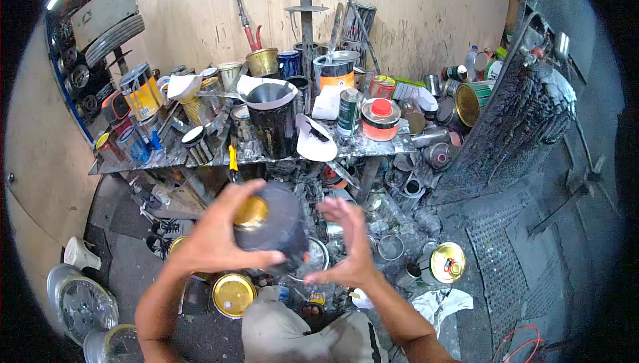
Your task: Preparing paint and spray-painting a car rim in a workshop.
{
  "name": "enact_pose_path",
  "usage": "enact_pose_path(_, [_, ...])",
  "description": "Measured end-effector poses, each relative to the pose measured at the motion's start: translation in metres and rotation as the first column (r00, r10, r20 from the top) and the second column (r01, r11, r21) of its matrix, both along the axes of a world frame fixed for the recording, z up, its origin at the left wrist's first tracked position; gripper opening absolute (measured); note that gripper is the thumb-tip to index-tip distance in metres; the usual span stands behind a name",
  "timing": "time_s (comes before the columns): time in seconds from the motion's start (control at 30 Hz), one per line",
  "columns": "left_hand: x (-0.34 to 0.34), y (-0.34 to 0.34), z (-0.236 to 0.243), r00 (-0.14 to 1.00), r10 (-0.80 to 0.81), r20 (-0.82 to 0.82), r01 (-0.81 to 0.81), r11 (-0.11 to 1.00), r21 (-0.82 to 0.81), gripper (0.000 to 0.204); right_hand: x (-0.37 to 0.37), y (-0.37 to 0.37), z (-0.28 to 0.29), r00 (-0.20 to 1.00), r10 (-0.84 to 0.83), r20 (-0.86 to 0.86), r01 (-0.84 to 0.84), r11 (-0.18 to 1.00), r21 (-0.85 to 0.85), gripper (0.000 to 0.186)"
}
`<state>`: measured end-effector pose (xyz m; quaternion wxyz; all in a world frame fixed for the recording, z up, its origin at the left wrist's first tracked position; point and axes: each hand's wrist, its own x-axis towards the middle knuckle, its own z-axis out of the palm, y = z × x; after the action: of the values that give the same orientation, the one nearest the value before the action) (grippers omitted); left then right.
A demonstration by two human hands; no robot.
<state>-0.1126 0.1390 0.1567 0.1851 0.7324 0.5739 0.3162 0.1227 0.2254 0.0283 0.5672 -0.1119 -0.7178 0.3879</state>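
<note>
Head view, looking down over my two bare hands. My left hand [216, 233] is clamped around a dark, paint-smeared round metal can with a brass-coloured cap [273, 220]; fingers lie over the cap side and the thumb runs under the can body. I hold the can in the air, tilted, below the front edge of the cluttered paint-spattered surface [133, 163]. My right hand [349, 243] is spread, fingers apart, just beside the can on its right; I cannot tell whether the fingertips touch it.

On the surface stand a tall black can lined with white paper [273, 116], a white tin with an orange band [335, 71] and a low orange tin with a red lid [380, 120]. On the floor below lie two gold-coloured round lids, one near my left forearm [233, 294], one to the right [447, 262].
</note>
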Motion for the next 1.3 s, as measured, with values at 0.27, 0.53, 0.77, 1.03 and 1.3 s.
enact_pose_path(0.27, [-0.096,0.064,0.153,0.966,0.225,0.127,-0.242,0.960,0.142,0.105,0.057,0.141,0.008,0.843,-0.522,0.128,0.505,0.851,0.143,0.015])
enact_pose_path(0.53, [-0.135,0.252,0.200,0.907,0.420,-0.004,-0.416,0.899,0.136,0.095,0.056,0.200,-0.020,0.787,-0.579,0.211,0.475,0.788,0.393,0.023])
enact_pose_path(0.77, [-0.127,0.359,0.162,0.963,0.246,-0.109,-0.251,0.968,-0.033,0.114,0.055,0.212,-0.014,0.770,-0.577,0.272,0.455,0.796,0.400,0.028])
enact_pose_path(1.03, [-0.130,0.411,0.089,0.975,0.215,0.048,-0.216,0.976,0.014,0.117,0.056,0.216,-0.009,0.779,-0.543,0.314,0.409,0.819,0.403,0.032])
enact_pose_path(1.3, [-0.131,0.433,0.052,0.955,0.218,-0.202,-0.232,0.971,-0.048,0.078,0.058,0.220,-0.011,0.782,-0.533,0.323,0.411,0.831,0.376,0.034])
